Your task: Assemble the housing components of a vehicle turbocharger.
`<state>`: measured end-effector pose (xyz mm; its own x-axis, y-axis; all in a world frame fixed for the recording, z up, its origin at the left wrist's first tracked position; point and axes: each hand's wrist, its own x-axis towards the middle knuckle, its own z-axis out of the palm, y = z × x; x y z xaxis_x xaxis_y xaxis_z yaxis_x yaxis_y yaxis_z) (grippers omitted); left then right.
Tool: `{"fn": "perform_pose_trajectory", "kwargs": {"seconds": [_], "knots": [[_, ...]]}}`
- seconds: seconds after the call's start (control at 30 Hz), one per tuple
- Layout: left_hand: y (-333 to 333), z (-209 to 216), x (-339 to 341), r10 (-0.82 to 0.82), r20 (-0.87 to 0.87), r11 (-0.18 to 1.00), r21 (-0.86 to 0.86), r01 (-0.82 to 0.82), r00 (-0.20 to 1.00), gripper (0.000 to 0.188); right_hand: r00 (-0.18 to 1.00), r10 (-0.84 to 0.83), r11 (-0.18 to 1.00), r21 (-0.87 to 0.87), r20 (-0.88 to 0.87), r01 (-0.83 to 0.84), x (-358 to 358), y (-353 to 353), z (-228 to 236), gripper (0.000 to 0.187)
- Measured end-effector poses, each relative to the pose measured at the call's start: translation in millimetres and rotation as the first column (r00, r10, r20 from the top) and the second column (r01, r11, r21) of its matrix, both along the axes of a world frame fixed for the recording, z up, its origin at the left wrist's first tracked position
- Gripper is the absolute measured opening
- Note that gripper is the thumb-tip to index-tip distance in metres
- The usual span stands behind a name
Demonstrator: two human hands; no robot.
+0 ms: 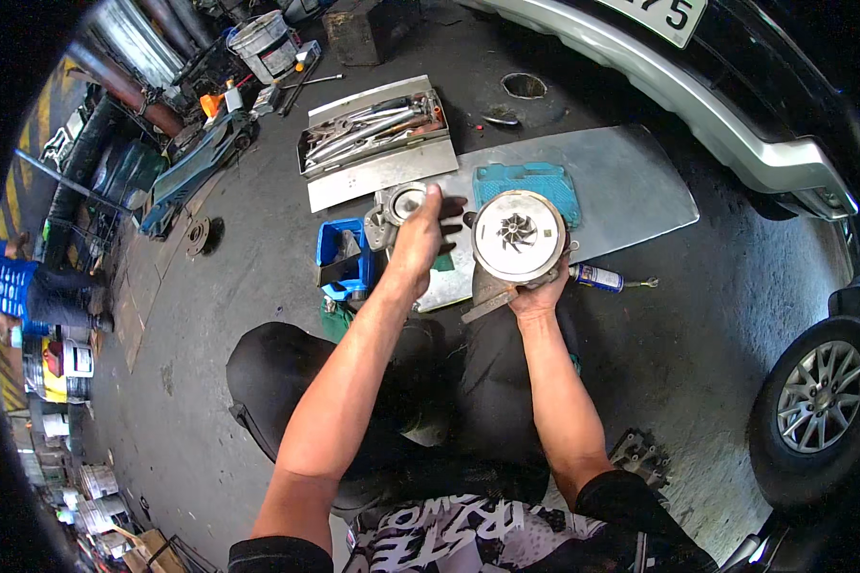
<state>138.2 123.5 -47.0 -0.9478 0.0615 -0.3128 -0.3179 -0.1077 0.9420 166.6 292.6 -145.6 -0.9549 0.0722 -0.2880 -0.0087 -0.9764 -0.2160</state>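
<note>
In my right hand (539,300) is a turbocharger body (495,256), gripped from below and tilted so that its round plate and bladed compressor wheel (517,231) face me. The fingers under it are partly hidden. My left hand (420,239) is open to its left, thumb up and fingers apart, with nothing in it. Just behind the left hand lies a cast metal turbo housing (384,218) with a round opening, partly covered by that hand. A teal moulded pad or case (554,180) rests on a silver metal sheet (631,181) beyond the turbocharger.
An open metal toolbox (382,177) full of wrenches stands ahead. Next to my left knee is a blue bin (331,239). A spray can (597,278) lies right of the turbocharger. A car bumper (678,95) and wheel (820,396) border the right side. Another person (43,286) is far left.
</note>
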Motion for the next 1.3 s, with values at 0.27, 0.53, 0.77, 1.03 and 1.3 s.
{"fn": "perform_pose_trajectory", "kwargs": {"seconds": [0.27, 0.53, 0.77, 1.03, 1.3], "knots": [[24.4, -36.9, 33.2, -0.063, -0.027, 0.981, 0.184, 0.067, 0.998, 0.065, 0.998, 0.035, 0.999, -0.016, -0.048, -0.036, -6.7, 1.2, -8.2, 0.062], [28.3, -39.0, 39.6, -0.029, -0.074, 0.945, 0.323, 0.051, 0.997, 0.058, 0.987, 0.052, 0.995, -0.078, -0.151, -0.065, -11.5, 3.3, -19.5, 0.057], [31.0, -26.7, 46.2, -0.06, -0.182, 0.965, 0.241, 0.104, 0.981, 0.061, 0.966, 0.093, 0.983, -0.129, -0.242, -0.127, -11.7, 3.6, -23.4, 0.051], [30.6, -18.8, 48.2, -0.022, -0.147, 0.976, 0.211, 0.053, 0.989, 0.06, 0.984, 0.021, 0.995, -0.088, -0.177, -0.037, -11.5, 1.9, -18.5, 0.05], [26.7, -22.5, 46.0, -0.113, -0.345, 0.983, 0.095, 0.154, 0.932, 0.06, 0.97, 0.045, 0.988, -0.135, -0.239, -0.079, -7.4, -1.7, -8.3, 0.051]]}}
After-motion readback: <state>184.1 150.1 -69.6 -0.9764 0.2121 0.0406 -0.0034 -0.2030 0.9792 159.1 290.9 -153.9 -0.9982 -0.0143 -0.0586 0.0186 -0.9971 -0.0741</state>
